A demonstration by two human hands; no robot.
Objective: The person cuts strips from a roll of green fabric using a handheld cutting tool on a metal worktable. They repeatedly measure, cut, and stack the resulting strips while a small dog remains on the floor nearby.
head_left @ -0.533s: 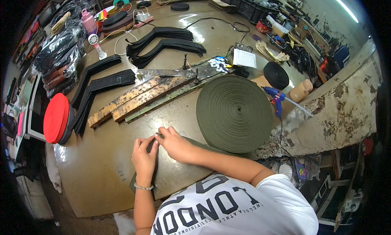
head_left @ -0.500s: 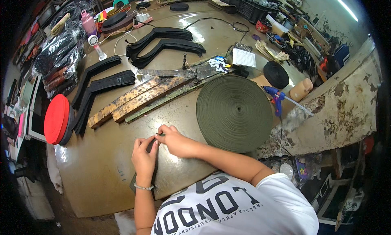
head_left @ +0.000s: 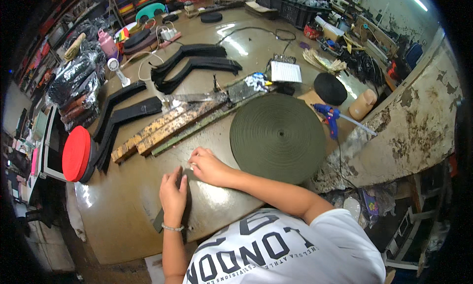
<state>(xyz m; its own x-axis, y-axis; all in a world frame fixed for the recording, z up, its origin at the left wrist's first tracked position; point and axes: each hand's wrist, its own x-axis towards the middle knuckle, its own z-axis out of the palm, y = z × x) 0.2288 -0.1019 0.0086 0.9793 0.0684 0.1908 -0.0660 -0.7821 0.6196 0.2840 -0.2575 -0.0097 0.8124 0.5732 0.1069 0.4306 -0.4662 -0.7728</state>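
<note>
Near the front of the table, my left hand has its thumb and fingers around a dark green webbing strip. Most of that strip is hidden by the hand; a piece of webbing strip shows beside my wrist. To its right, my right hand is a little apart from the left, its fingers curled over the tabletop. Something small and pale shows at its fingertips, too small to name. Close to my right forearm lies a large flat roll of dark green webbing.
Long metal and wooden bars lie beyond my hands. Bent stacks of black strips are behind them. A red roll stands at the left edge. On the right are a blue glue gun, a black roll and a white paper.
My hands have drawn apart; before, their fingertips met at the green strip's end. That end no longer shows at my right fingers. The whole view has shifted slightly.
</note>
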